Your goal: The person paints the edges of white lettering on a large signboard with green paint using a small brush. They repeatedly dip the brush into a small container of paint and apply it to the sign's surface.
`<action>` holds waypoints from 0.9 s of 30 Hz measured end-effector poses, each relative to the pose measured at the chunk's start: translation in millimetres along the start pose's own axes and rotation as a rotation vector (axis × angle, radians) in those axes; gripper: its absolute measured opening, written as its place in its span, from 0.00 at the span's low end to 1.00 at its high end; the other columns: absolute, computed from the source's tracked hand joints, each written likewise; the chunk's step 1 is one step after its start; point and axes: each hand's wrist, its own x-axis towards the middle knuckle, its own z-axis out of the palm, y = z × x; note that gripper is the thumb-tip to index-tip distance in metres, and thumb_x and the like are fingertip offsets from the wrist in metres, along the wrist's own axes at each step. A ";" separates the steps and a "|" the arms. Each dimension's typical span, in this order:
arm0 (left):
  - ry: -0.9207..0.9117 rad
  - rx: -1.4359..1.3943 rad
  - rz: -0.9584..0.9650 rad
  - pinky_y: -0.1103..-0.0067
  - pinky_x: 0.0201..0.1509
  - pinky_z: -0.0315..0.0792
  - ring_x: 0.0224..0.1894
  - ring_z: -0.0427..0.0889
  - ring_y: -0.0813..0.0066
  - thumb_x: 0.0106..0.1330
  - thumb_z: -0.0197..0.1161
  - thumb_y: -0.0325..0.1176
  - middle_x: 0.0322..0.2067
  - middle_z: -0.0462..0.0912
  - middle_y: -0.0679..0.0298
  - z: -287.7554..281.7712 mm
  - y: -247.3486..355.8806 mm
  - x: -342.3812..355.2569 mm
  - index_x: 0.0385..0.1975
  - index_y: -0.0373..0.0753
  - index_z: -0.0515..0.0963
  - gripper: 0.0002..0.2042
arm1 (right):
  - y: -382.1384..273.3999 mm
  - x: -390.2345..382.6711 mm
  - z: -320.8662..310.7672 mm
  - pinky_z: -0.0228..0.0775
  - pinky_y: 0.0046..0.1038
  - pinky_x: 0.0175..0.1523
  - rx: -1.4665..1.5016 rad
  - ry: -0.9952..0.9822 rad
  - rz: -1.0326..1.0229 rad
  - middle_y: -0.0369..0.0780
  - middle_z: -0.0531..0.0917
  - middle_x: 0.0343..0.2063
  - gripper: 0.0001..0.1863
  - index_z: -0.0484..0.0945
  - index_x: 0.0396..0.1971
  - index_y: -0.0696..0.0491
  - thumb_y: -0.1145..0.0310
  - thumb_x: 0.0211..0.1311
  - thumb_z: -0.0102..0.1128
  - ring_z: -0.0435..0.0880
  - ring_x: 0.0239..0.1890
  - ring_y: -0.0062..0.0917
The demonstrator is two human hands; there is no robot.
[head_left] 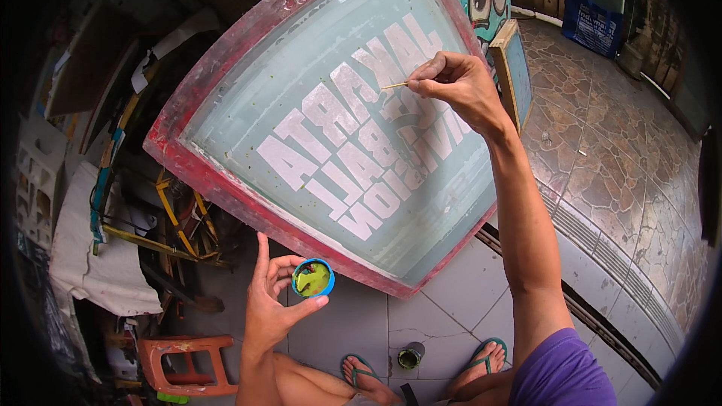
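A small round blue lid (331, 280) with yellow-green paint in it is held by my left hand (269, 297), its thumb and fingers around the rim and the index finger stretched out. My right hand (460, 90) pinches a thin wooden stick (394, 86). The stick's tip is at the pale lettering on a large printing screen (293, 90), but whether it touches the mesh I cannot tell. The screen leans in front of me in a red, paint-stained frame (218, 182). Pale block letters, mirrored, fill the middle of its grey-green mesh. Small green specks dot the mesh.
A dark cup (410, 356) with green residue stands on the tiles between my sandalled feet. To the left are an orange plastic stool (154, 365), a white cloth (98, 256) and cluttered frames. A smaller wood-framed screen (511, 68) and a blue bag (592, 21) stand at the right.
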 end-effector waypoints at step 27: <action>-0.007 -0.046 0.017 0.73 0.59 0.74 0.54 0.79 0.70 0.46 0.80 0.21 0.51 0.77 0.56 -4.2 14.2 -2.3 0.78 0.32 0.38 0.63 | -53.9 -130.4 104.2 0.75 0.20 0.38 0.536 1.199 0.082 0.46 0.87 0.41 0.13 0.76 0.44 0.57 0.61 0.77 0.56 0.87 0.39 0.25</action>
